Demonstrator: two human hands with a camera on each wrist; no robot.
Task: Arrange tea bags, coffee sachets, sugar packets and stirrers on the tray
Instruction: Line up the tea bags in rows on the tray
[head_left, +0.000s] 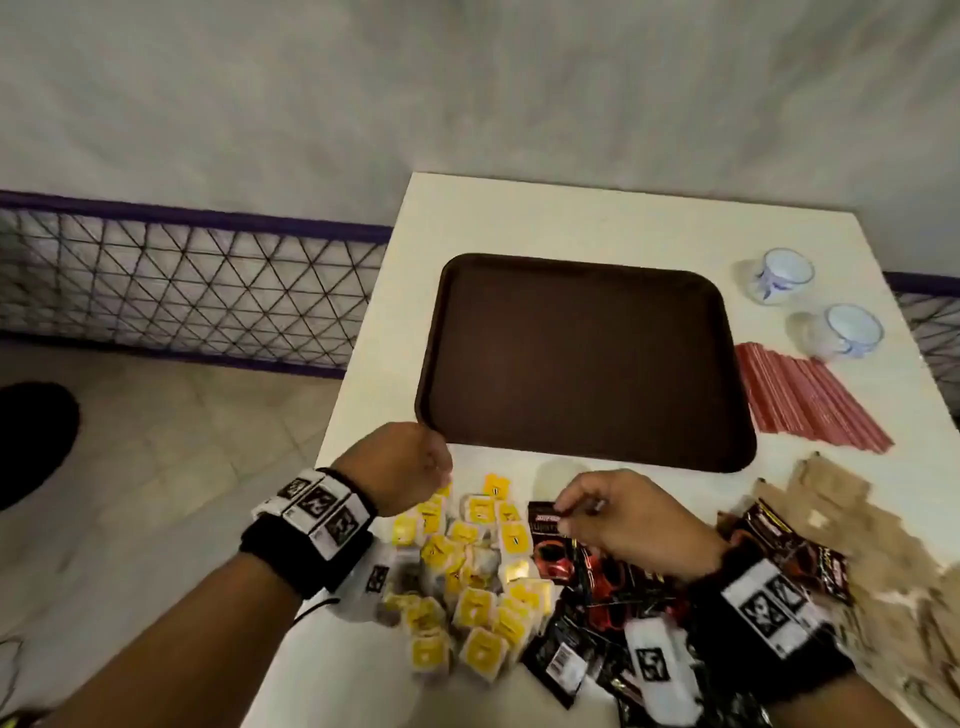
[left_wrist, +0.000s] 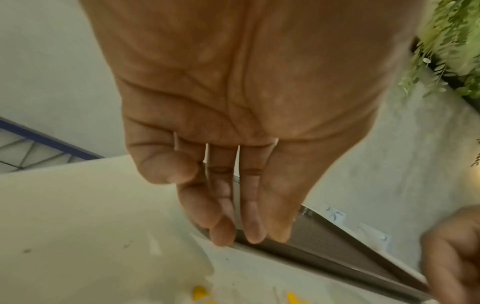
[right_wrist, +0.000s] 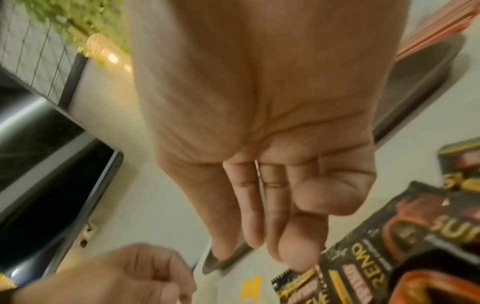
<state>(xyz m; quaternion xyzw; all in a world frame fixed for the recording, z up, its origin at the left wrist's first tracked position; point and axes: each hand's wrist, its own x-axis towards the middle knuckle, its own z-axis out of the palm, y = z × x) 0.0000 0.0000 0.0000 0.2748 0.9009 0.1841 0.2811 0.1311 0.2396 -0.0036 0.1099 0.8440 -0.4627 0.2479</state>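
Observation:
The brown tray lies bare in the middle of the white table. Yellow tea bags are heaped before its near left corner, black-and-red coffee sachets to their right, brown sugar packets further right. Red stirrers lie beside the tray's right edge. My left hand hovers over the tea bags by the tray's corner, its fingers relaxed and holding nothing. My right hand reaches down to a coffee sachet, one fingertip touching its top edge, the thumb apart from it.
Two white-and-blue cups stand at the table's back right, behind the stirrers. A wire-mesh fence runs along the floor to the left. The table's left edge is close to my left wrist.

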